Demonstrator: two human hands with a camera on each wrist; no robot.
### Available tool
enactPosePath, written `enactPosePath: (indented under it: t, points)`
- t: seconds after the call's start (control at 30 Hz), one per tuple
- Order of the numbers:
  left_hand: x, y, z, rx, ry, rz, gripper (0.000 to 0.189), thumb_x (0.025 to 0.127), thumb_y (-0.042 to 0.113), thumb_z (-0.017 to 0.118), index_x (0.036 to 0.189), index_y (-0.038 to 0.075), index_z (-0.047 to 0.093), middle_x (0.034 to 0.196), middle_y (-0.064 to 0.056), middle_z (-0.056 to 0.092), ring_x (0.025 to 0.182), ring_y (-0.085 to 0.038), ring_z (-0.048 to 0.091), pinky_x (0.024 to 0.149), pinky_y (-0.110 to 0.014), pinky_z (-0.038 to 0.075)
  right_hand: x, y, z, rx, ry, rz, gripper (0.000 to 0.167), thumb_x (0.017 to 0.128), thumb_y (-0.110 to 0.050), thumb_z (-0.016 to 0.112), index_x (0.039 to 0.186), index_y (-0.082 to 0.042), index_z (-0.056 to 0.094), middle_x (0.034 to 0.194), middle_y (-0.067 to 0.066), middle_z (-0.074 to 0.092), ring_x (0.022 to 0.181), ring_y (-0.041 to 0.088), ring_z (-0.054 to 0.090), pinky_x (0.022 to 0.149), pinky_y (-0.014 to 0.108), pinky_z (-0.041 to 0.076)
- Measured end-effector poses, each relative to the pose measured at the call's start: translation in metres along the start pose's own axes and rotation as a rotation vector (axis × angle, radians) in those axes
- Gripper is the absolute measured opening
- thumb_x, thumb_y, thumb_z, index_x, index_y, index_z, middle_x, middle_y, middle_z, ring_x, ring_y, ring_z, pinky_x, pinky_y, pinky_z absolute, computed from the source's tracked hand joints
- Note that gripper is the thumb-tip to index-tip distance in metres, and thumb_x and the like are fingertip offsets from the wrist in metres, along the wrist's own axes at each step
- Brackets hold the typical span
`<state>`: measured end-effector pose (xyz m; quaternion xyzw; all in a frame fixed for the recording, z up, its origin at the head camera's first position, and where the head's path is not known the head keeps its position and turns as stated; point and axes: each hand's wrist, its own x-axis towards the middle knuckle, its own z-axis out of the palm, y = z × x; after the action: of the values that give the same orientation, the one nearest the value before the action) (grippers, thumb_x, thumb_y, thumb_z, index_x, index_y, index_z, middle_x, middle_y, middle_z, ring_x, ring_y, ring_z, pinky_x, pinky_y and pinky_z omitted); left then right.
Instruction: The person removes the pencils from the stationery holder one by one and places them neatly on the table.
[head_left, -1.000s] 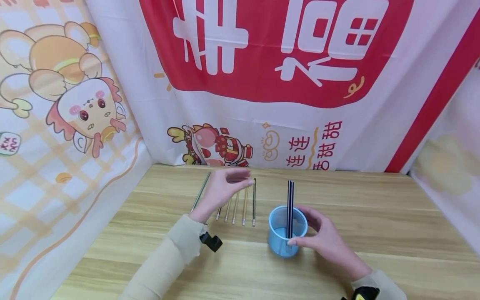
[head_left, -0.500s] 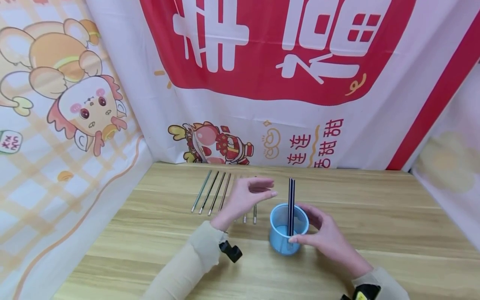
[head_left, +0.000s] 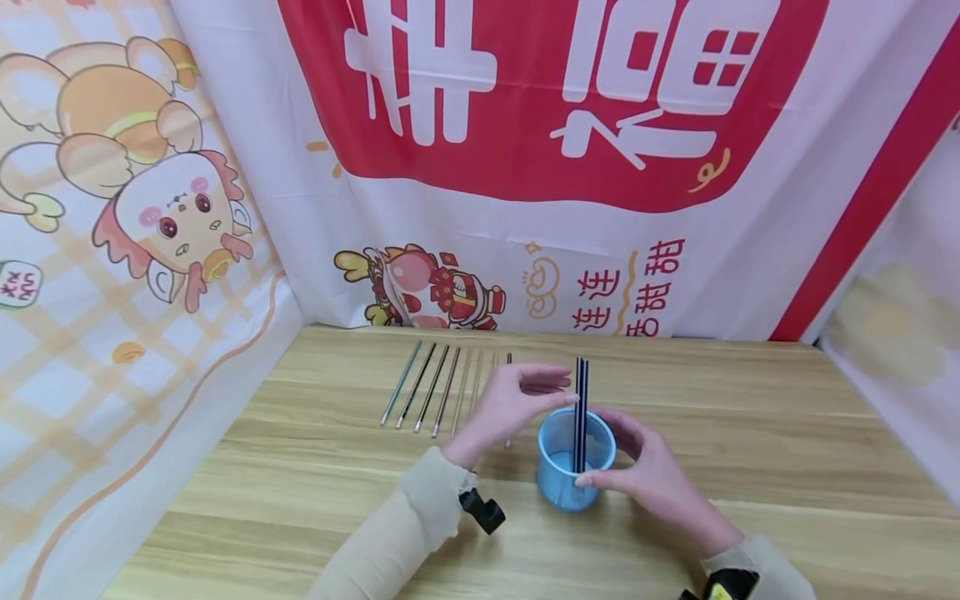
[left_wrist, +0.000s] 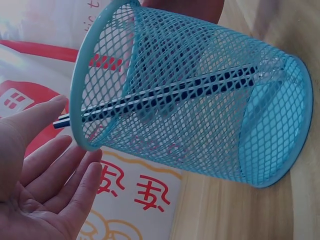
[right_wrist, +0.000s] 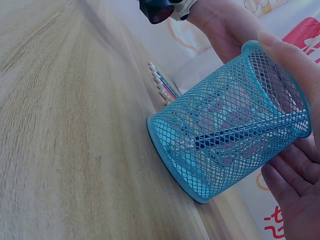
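Observation:
My right hand holds the blue mesh pen holder by its rim, thumb at the near side and fingers behind. The holder stands upright on the table. Two dark pencils with pale stripes lean inside it, their ends sticking out above the rim. At the left of the rim is my left hand, fingers extended and thumb apart. In the left wrist view, that hand's thumb and fingers lie on either side of the pencil ends, close to the rim.
A row of several pencils lies on the wooden table left of the holder, partly hidden by my left hand and forearm. A printed cloth hangs along the back edge, and another patterned cloth borders the left side.
My left hand has moved right from above the row of pencils to the pencil ends in the holder, uncovering the left part of the row. The right hand and the holder have stayed put.

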<state>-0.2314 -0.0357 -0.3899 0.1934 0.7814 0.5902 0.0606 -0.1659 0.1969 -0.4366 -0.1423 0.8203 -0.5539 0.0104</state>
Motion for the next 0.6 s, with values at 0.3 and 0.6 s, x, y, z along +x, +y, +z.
enactPosePath:
  t: [0.3, 0.6]
  points:
    - [0.002, -0.004, 0.010, 0.005, -0.005, 0.005, 0.039, 0.093, 0.028, 0.087, 0.130, 0.017, 0.077, 0.119, -0.003, 0.082, 0.105, -0.013, 0.078, 0.095, -0.026, 0.064, 0.000, -0.001, 0.000, 0.008, 0.002, 0.009, 0.081, 0.082, -0.019, 0.096, 0.151, -0.004, 0.056, 0.150, 0.019, 0.064, 0.136, 0.038, 0.064, 0.111, 0.022, 0.053]
    - [0.002, -0.007, 0.019, 0.009, 0.054, -0.027, 0.038, 0.091, 0.025, 0.089, 0.126, 0.016, 0.079, 0.112, -0.003, 0.084, 0.100, -0.012, 0.078, 0.092, -0.025, 0.064, 0.000, -0.001, 0.000, -0.024, 0.002, 0.019, 0.082, 0.083, -0.022, 0.096, 0.152, -0.005, 0.055, 0.152, 0.018, 0.063, 0.139, 0.037, 0.063, 0.112, 0.022, 0.052]
